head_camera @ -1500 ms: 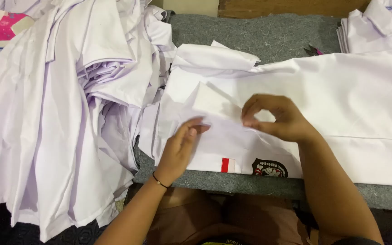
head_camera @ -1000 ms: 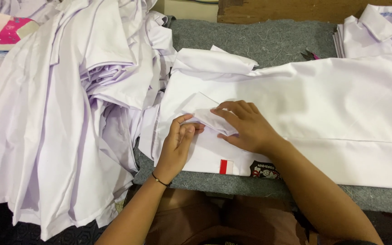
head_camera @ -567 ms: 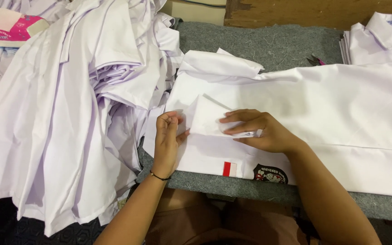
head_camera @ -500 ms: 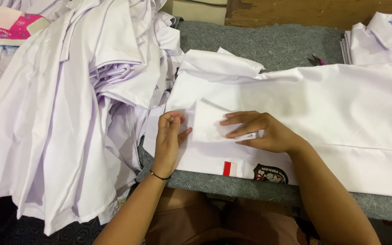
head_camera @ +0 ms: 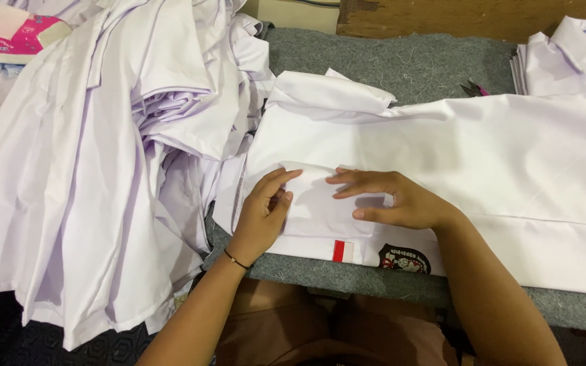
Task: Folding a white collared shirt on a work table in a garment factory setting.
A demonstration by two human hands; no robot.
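1. The left hand [head_camera: 260,215] and right hand [head_camera: 391,201] are both lying flat on a white shirt [head_camera: 483,169] spread across the grey felt table [head_camera: 415,64], directly in front of the person.
2. Change noted: half a second ago the right hand was pinching a raised flap of the shirt; that flap is now lying down as a small folded panel [head_camera: 323,207], and both palms are pressing on it.
3. Reading: the fold appears set and is being smoothed flat rather than still being formed.
4. Fingers: the left fingers are lying close together, thumb alongside, gripping nothing. The right fingers are stretching out and slightly apart, pointing toward the left hand, pressing and not clamping.
5. A small red-and-white tag [head_camera: 342,251] and a dark round badge [head_camera: 405,259] are showing on the shirt just below the hands, near the table's front edge.
6. Edges: the shirt's near hem is running just inside that front edge; its left end is touching the heap of white shirts [head_camera: 103,169] draping off the table's left side.
7. Open room: bare felt is showing beyond the shirt, toward a folded stack [head_camera: 568,61] at far right and small snips [head_camera: 475,87] beside it. A pink box [head_camera: 15,34] is sitting at far left.
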